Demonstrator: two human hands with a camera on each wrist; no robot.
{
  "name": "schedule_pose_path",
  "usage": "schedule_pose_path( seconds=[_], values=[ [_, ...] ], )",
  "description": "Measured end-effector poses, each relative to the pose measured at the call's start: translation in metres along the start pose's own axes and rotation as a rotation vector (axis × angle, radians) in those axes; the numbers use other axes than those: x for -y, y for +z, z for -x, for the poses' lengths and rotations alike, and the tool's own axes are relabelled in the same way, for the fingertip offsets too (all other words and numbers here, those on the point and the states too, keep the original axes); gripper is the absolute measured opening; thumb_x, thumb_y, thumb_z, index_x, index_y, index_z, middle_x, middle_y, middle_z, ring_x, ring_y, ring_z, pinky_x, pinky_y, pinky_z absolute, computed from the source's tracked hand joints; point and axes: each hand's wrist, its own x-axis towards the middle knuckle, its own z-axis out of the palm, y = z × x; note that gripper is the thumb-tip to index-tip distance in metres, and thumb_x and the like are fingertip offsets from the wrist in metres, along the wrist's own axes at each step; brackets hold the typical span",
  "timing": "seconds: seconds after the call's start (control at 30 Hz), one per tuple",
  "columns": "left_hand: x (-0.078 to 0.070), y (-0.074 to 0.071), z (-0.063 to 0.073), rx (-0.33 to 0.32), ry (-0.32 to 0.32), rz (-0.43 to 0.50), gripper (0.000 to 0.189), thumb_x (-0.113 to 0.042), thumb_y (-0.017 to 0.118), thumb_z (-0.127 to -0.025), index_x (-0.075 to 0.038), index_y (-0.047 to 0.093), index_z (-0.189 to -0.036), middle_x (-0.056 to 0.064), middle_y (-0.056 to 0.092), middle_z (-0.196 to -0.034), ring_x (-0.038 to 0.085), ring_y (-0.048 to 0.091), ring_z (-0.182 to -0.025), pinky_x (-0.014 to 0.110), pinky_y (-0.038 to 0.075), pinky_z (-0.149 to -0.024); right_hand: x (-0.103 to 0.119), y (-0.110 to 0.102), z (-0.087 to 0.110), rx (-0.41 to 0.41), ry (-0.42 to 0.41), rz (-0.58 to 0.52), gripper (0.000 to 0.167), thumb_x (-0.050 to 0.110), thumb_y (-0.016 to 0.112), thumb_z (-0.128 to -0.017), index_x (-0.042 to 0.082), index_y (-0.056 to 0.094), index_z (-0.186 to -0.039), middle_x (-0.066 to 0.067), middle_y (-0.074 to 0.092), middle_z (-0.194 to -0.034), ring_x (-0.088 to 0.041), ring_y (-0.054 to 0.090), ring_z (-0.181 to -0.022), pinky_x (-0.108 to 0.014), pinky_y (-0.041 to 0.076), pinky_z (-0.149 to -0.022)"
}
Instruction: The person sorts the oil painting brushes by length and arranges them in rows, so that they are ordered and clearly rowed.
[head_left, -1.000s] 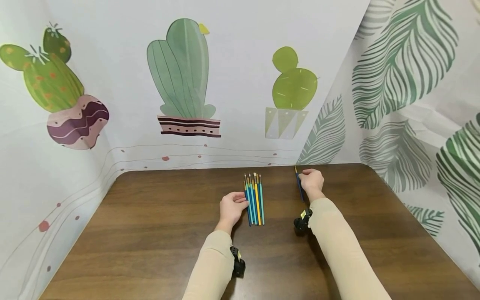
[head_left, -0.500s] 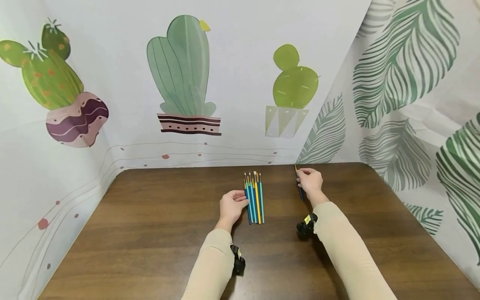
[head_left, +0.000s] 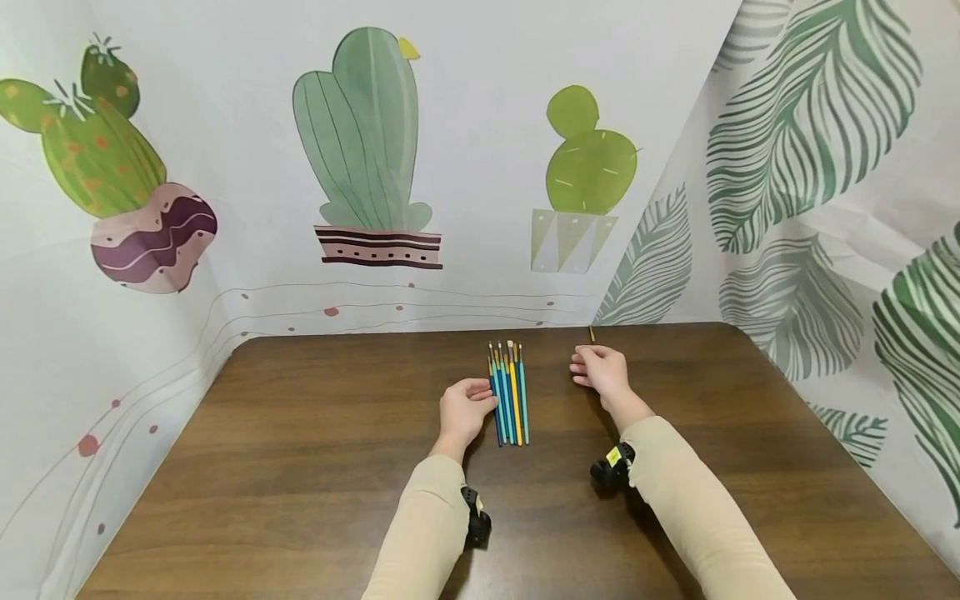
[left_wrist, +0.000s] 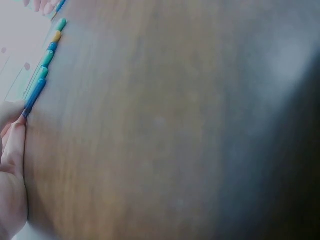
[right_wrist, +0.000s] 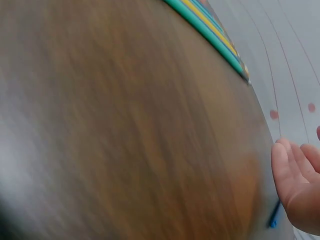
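A row of paintbrushes (head_left: 505, 396) lies side by side near the back of the table, with blue, teal and yellow handles and bristles pointing away. My left hand (head_left: 462, 415) rests at the row's left side, thumb and fingertips against the outermost dark blue paintbrush (left_wrist: 35, 94). To the right of the row, my right hand (head_left: 603, 372) is over a separate blue paintbrush (right_wrist: 274, 220), fingers extended leftward with nothing held. In the head view, that hand covers most of this paintbrush, leaving its tip showing at the table's back edge.
The brown wooden table (head_left: 315, 483) meets a white backdrop (head_left: 480, 167) printed with cacti and leaves. A black wrist camera (head_left: 476, 521) is strapped to the left sleeve, another black camera (head_left: 611, 471) to the right sleeve.
My right hand has let go of the separate paintbrush and shifted left, its fingers spreading past it. The left hand and the row have stayed in place.
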Motion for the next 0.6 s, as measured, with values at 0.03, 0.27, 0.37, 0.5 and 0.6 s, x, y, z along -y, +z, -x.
schedule_pose_path(
  seconds=[0.03,0.27,0.37,0.5,0.6],
  values=[
    [0.0,0.0,0.0,-0.002,-0.003,0.002,0.028,-0.005,0.072,-0.081,0.0,0.067,-0.108,0.015,0.07,-0.107,0.023,0.069,-0.098,0.032,0.056,-0.086,0.0,0.002,0.001,0.014,0.003,-0.003,0.038,0.016,0.049,-0.095,-0.008,0.051,-0.125,-0.019,0.067,-0.104,-0.003,0.066,-0.066,-0.02,0.057,-0.059],
    [0.001,0.001,0.0,-0.008,-0.006,-0.002,0.028,-0.004,0.073,-0.08,0.0,0.067,-0.108,0.015,0.07,-0.106,0.023,0.069,-0.098,0.032,0.056,-0.086,-0.001,0.016,0.009,0.097,0.045,-0.001,0.043,0.02,0.045,-0.099,-0.006,0.045,-0.133,-0.026,0.058,-0.124,-0.012,0.068,-0.087,-0.022,0.058,-0.069],
    [0.0,0.001,0.0,-0.009,-0.003,-0.005,0.028,-0.004,0.073,-0.081,0.0,0.067,-0.107,0.015,0.07,-0.106,0.023,0.069,-0.097,0.032,0.056,-0.086,-0.001,0.022,0.013,0.139,0.066,-0.006,0.046,0.022,0.044,-0.1,-0.005,0.04,-0.137,-0.027,0.051,-0.133,-0.023,0.065,-0.104,-0.025,0.058,-0.075],
    [0.0,0.001,0.001,-0.009,-0.005,-0.005,0.027,-0.005,0.073,-0.081,-0.001,0.067,-0.107,0.015,0.07,-0.106,0.022,0.069,-0.097,0.032,0.056,-0.086,0.0,0.029,0.019,0.188,0.082,-0.032,0.049,0.021,0.042,-0.1,-0.006,0.035,-0.14,-0.029,0.047,-0.137,-0.035,0.055,-0.12,-0.029,0.057,-0.081],
    [-0.001,0.001,0.001,-0.007,-0.013,-0.005,0.027,-0.005,0.073,-0.081,-0.001,0.067,-0.107,0.014,0.07,-0.106,0.022,0.069,-0.097,0.032,0.056,-0.086,0.001,0.036,0.023,0.207,0.093,-0.061,0.048,0.02,0.041,-0.1,-0.006,0.034,-0.14,-0.029,0.045,-0.138,-0.037,0.052,-0.123,-0.031,0.057,-0.084]
  ],
)
